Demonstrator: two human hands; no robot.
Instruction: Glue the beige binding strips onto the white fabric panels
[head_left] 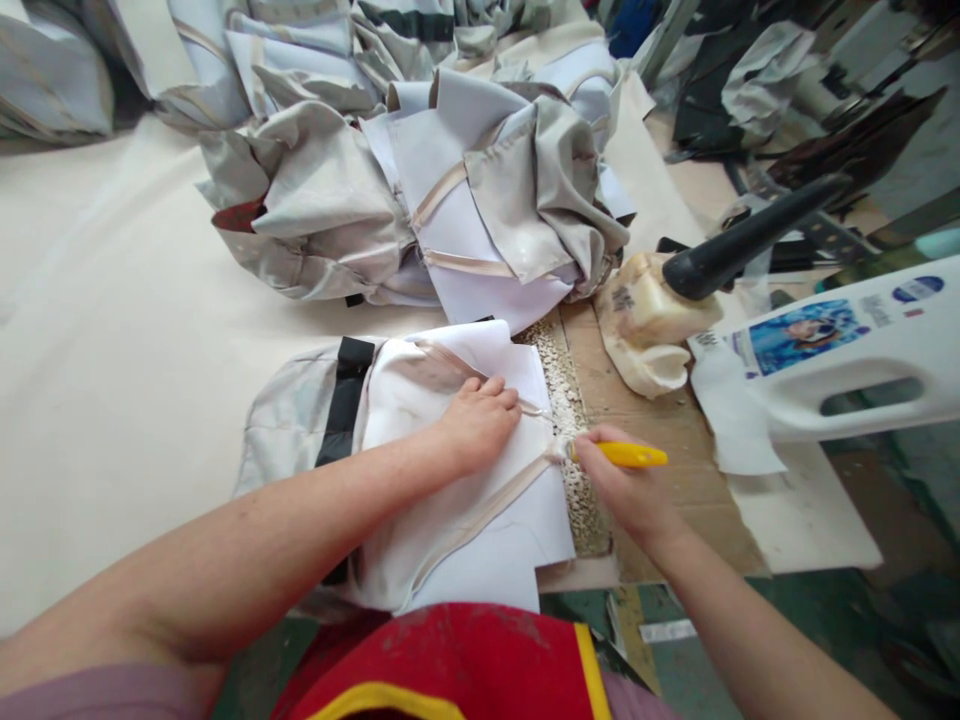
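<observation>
My left hand [480, 425] presses down, fingers curled, on a white fabric panel [442, 400] joined to a grey lining and edged with a beige binding strip [487, 505]. My right hand [619, 485] grips a yellow-handled cutting tool [630, 455], its tip at the binding where the strip meets the panel's edge. The tool's blade is hidden by my fingers and the fabric. A black band [345, 400] crosses the grey part of the piece, left of my left forearm.
A heap of grey and white fabric pieces [420, 190] lies beyond my hands on a cream worktable [97, 330]. To the right are cardboard [660, 470], a beaded strip [562, 420], a cut white plastic bottle [825, 350] and a black handle [750, 235]. A red apron [442, 665] covers my front.
</observation>
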